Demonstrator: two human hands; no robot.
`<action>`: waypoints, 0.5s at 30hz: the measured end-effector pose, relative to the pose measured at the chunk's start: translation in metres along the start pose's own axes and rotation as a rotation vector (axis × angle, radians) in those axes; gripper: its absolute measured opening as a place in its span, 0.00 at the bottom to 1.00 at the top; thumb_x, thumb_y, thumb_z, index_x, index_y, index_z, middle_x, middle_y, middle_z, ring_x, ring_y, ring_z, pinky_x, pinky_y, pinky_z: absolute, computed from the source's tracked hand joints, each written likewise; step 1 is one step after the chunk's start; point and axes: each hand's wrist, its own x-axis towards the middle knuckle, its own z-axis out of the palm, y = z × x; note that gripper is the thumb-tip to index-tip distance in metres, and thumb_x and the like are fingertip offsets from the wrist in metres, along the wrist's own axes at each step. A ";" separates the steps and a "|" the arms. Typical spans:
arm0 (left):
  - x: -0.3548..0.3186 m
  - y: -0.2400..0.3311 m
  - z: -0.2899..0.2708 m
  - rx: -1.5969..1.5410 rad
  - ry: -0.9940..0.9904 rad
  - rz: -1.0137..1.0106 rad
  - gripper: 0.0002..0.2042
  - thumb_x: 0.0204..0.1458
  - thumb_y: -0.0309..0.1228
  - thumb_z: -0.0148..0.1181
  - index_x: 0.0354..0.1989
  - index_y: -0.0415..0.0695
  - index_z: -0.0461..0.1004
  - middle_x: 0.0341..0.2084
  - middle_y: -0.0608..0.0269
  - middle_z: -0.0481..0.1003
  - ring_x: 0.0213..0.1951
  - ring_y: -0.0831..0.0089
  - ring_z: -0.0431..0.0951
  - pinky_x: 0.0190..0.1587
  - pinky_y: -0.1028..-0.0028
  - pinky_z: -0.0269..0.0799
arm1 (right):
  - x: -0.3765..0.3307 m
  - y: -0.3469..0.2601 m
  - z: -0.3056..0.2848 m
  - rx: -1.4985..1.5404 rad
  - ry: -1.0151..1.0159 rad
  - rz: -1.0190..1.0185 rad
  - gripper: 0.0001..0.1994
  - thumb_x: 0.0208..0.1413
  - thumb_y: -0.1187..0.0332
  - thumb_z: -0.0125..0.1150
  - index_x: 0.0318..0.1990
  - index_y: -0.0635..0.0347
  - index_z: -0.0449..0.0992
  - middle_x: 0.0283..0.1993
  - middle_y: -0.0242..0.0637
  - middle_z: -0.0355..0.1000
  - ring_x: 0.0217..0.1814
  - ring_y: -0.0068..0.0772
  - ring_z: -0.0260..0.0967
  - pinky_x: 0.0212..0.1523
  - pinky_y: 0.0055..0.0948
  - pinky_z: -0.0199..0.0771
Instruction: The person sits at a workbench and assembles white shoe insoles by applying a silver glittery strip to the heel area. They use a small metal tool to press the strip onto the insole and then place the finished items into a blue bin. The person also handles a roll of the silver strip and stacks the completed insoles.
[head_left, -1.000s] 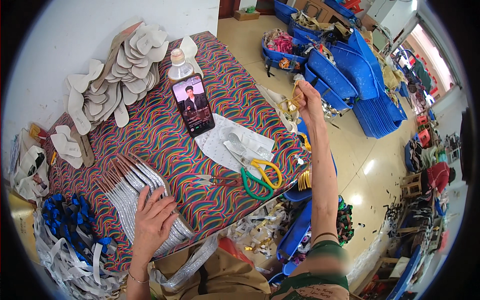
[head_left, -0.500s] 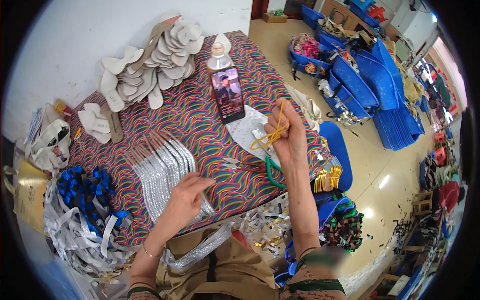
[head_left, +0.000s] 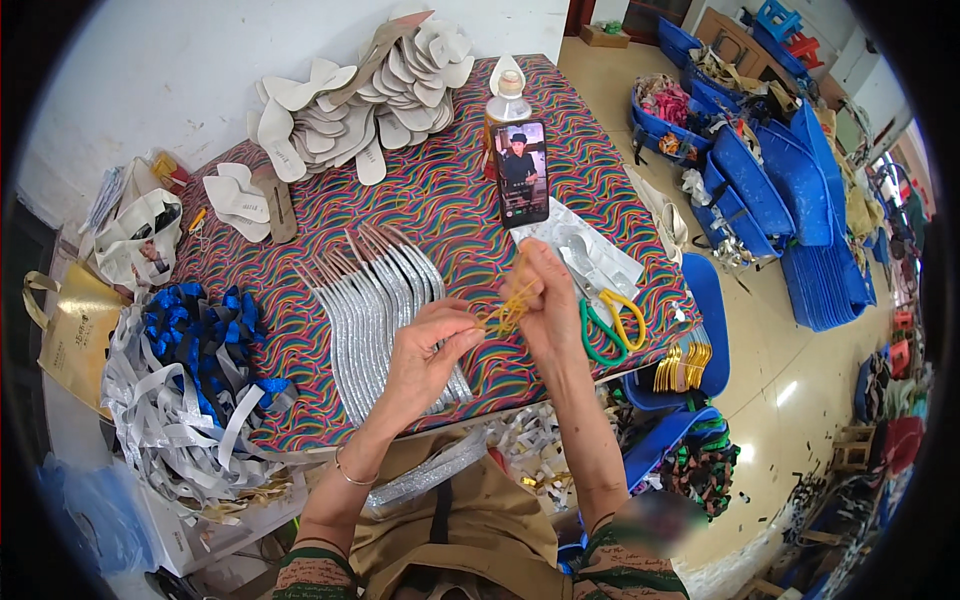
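Note:
My right hand [head_left: 549, 300] is closed around a bundle of thin yellow rubber bands [head_left: 514, 310]. Close beside it, the thumb and finger of my left hand [head_left: 428, 352] pinch the near end of the rubber bands. Beneath my left wrist, a row of curved silver glitter straps [head_left: 360, 350] lies side by side on the table. Scissors with one green and one yellow handle [head_left: 606, 340] rest to the right of my right hand. A silver glitter strip [head_left: 425, 480] lies across my lap.
On the patterned table [head_left: 330, 215] stand a phone [head_left: 522, 180] and a bottle [head_left: 507, 95] behind it. Pale insoles [head_left: 370, 110] are heaped against the wall. Blue and silver strips [head_left: 190, 390] hang at the left; a blue bin [head_left: 705, 310] sits right of the table.
My hands have come together: the right moved down and inward with the rubber bands, the left reached over to pinch them. The view has shifted, and the scissor handles now show fully.

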 end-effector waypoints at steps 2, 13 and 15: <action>-0.003 -0.006 -0.003 -0.015 -0.003 0.024 0.07 0.54 0.27 0.66 0.37 0.37 0.82 0.37 0.53 0.80 0.51 0.61 0.76 0.53 0.65 0.71 | 0.011 -0.009 -0.019 0.026 -0.008 -0.072 0.07 0.67 0.66 0.54 0.43 0.60 0.74 0.19 0.19 0.52 0.17 0.11 0.42 0.21 0.18 0.46; -0.005 -0.017 -0.015 -0.172 -0.015 -0.101 0.05 0.56 0.23 0.63 0.37 0.34 0.82 0.42 0.55 0.78 0.49 0.69 0.76 0.51 0.74 0.72 | 0.070 -0.090 -0.085 -0.906 0.230 -0.565 0.09 0.63 0.68 0.57 0.42 0.66 0.77 0.27 0.26 0.69 0.29 0.18 0.64 0.30 0.23 0.65; -0.004 -0.016 -0.014 -0.165 -0.019 -0.086 0.05 0.56 0.24 0.64 0.37 0.34 0.82 0.41 0.56 0.78 0.46 0.70 0.77 0.48 0.74 0.72 | 0.081 -0.105 -0.090 -1.263 0.250 -0.568 0.09 0.61 0.69 0.58 0.43 0.65 0.78 0.29 0.30 0.74 0.33 0.26 0.70 0.35 0.29 0.70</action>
